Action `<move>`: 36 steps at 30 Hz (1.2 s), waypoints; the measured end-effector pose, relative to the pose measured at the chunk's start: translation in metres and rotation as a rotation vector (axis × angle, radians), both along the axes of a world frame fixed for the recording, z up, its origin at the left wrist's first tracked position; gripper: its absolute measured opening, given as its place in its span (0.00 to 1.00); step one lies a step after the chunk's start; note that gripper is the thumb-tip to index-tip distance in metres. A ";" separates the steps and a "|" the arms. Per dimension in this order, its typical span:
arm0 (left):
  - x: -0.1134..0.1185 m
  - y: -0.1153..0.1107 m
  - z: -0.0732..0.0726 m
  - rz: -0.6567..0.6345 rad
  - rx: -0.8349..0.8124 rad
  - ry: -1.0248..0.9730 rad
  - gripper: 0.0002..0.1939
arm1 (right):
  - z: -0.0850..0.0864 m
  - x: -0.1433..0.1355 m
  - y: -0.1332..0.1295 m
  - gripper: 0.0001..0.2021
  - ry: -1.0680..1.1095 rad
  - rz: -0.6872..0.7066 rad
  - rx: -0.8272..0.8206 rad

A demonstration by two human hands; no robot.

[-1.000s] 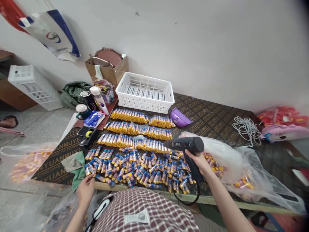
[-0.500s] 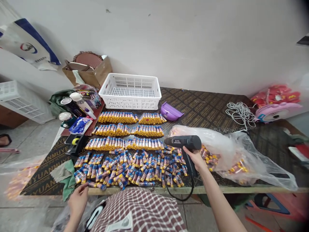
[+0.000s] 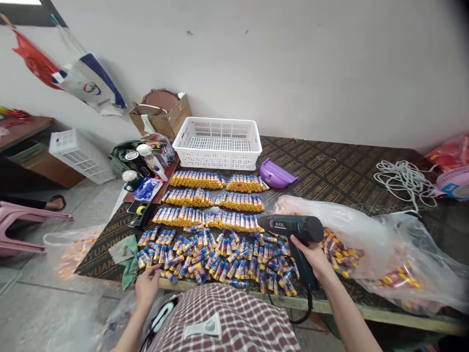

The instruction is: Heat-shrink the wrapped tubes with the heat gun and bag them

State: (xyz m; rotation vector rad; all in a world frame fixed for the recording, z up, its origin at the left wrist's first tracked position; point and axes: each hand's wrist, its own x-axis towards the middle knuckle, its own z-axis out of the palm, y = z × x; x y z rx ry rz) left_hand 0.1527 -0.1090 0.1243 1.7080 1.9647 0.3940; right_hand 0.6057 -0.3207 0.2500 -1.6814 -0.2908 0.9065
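Observation:
My right hand [image 3: 309, 254] is wrapped round the handle of a black hair dryer [image 3: 293, 227], its nozzle pointing left over the tubes. A black cord loops down from the handle. My left hand [image 3: 147, 283] rests at the table's front edge with loosely bent fingers and nothing visible in them, beside the nearest tubes. Many small tubes [image 3: 220, 259] with blue and yellow ends lie jumbled before me. Behind them, similar tubes [image 3: 179, 215] are stacked in neat rows. A green and grey cloth [image 3: 128, 256] hangs over the edge left of my left hand.
A white plastic crate [image 3: 216, 160] stands behind the rows, with a purple scoop [image 3: 276, 175] beside it. Clear plastic bags [image 3: 362, 230] of tubes lie at right. Left are a tape dispenser [image 3: 141, 212] and bottles [image 3: 150, 159]. A white cable coil [image 3: 403, 181] lies far right.
The view has swung left, so the table things appear farther right, and a pink stool shows at left. My right hand still grips the hair dryer; my left hand stays by the edge.

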 end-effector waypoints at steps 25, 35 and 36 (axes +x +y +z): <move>0.139 0.074 0.025 -0.543 0.203 -0.146 0.15 | 0.032 -0.028 0.026 0.19 -0.064 -0.054 -0.031; 0.372 0.024 0.022 -1.424 0.242 0.157 0.32 | 0.038 0.003 -0.045 0.24 0.077 -0.392 -0.050; 0.381 0.022 0.020 -1.449 0.239 0.193 0.34 | 0.038 0.002 -0.046 0.24 0.085 -0.406 -0.052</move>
